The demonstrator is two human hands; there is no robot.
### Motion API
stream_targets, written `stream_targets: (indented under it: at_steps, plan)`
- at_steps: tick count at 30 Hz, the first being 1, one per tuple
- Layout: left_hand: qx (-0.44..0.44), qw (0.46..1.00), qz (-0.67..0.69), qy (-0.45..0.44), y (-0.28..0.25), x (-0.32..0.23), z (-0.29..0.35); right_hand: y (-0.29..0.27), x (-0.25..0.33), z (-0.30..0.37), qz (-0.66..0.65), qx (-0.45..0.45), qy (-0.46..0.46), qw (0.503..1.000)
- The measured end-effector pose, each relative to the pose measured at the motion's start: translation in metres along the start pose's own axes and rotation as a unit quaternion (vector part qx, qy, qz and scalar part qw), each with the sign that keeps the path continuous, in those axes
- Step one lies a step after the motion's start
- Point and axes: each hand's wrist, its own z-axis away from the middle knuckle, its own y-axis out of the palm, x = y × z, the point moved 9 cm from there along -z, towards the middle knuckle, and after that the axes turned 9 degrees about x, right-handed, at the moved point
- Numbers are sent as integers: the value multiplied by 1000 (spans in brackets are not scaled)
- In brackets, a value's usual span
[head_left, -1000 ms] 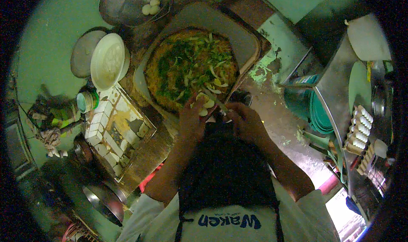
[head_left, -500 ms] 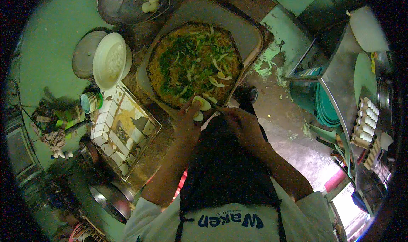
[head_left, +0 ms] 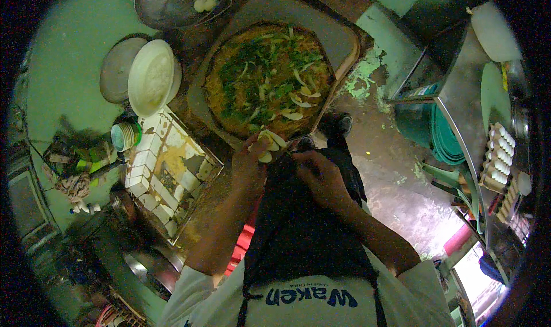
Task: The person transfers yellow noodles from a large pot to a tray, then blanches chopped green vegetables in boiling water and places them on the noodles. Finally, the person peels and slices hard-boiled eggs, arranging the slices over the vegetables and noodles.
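My left hand [head_left: 251, 155] is closed around a cut boiled egg [head_left: 268, 144], its pale pieces showing at the fingertips. Beside it my right hand [head_left: 317, 169] is closed on what looks like a small knife [head_left: 288, 149]; only a thin bit of it shows close to the egg. Both hands are just in front of a wide, many-sided dish of food [head_left: 270, 77], noodle-like and orange-brown with chopped greens strewn over it. Pale strips lie scattered on top. Several egg slices [head_left: 293, 115] rest on its near right part.
A metal colander [head_left: 166, 5] with peeled eggs [head_left: 210, 4] stands at the far left. Nearer are a pale bowl [head_left: 150, 77], a stack of small cups [head_left: 125, 136] and a tiled ledge [head_left: 172, 166]. Egg trays [head_left: 498, 155] sit on a metal table at the right.
My right hand has drawn slightly back from the egg, toward my body. The egg pieces in my left hand have shifted and spread a little. The view has moved slightly.
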Motion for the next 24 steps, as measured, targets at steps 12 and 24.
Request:
stream_targets:
  at_steps: [12,24]
  plan:
    - [35,996,-81,13,-7,-36,-9,40,0,-8,-175,27,85,981]
    - [67,957,-282,17,-44,-71,-14,79,-31,-35,-178,-21,40,983]
